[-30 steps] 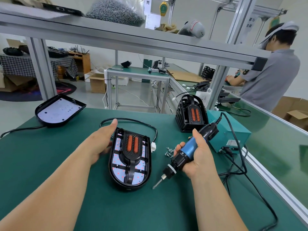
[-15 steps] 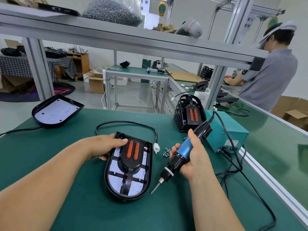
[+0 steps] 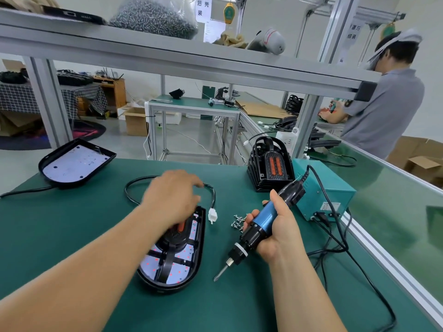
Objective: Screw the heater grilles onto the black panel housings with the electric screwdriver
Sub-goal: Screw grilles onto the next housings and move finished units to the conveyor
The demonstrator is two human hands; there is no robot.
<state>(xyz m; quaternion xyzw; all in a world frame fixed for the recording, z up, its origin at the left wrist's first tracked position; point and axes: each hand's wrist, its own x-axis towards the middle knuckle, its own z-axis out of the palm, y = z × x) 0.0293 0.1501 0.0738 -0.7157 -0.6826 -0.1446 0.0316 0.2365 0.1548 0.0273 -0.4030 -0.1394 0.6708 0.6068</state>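
One sign [image 3: 203, 8] 后壳装, right hand [image 3: 280, 232] gripping screwdriver [image 3: 265, 216], left hand [image 3: 171, 197] over housing [image 3: 167, 287] (grip blurred)

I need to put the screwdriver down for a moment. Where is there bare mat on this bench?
Bare green mat lies left, between the empty housing and the left arm, and at the front edge, between the grilled housing and the right arm. Crowded on the right: screws, power box and cables cluster there.

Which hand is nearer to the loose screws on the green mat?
Right. The right hand, gripping the electric screwdriver, is just right of the screws; the left hand is over the panel housing, left of the white connector.
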